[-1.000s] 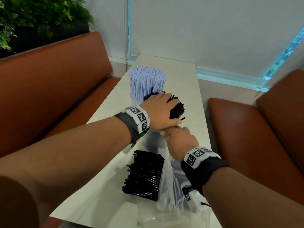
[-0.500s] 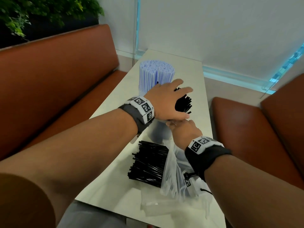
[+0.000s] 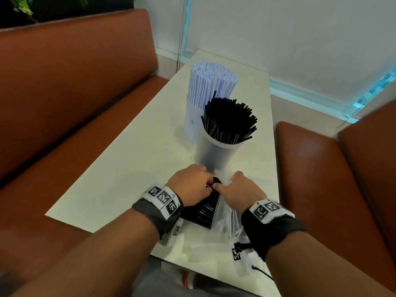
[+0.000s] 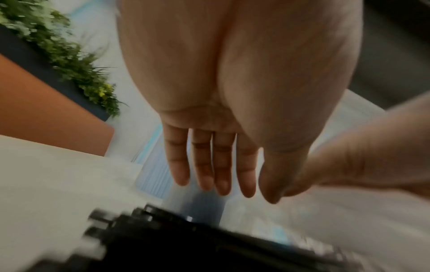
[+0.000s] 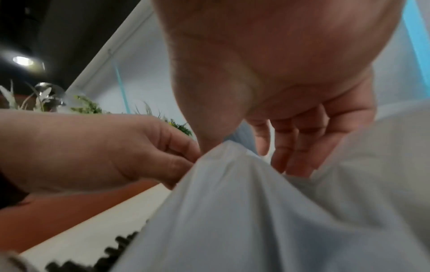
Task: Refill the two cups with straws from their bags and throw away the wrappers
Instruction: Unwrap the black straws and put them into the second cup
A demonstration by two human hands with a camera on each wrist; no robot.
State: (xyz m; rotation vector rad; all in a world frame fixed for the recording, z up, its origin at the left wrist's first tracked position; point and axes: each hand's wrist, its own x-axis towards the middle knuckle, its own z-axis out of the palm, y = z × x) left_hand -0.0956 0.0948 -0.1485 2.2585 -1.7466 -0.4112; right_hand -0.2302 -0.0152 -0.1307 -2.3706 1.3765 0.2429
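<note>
Two clear cups stand mid-table in the head view. The far cup (image 3: 192, 121) is packed with white-and-blue straws (image 3: 213, 80). The near cup (image 3: 218, 154) holds black straws (image 3: 229, 121) that fan out. Just in front of it a pile of loose black straws (image 3: 202, 210) lies half inside a clear plastic bag (image 3: 225, 219). My left hand (image 3: 190, 185) hovers over the pile's far end, its fingers (image 4: 221, 165) straight with nothing in them. My right hand (image 3: 242, 189) sits on the bag (image 5: 256, 211), bunching a fold of it between thumb and fingers (image 5: 291, 147).
The narrow white table (image 3: 128, 168) runs away from me between two brown bench seats (image 3: 64, 93) (image 3: 321, 179). More clear wrapper (image 3: 199, 249) lies flat at the near table edge. A planter with green leaves (image 3: 23, 5) sits behind the left bench.
My left hand has left the top of the black straws in the cup and dropped to the pile on the table. The right hand moved from the cup's base back onto the bag.
</note>
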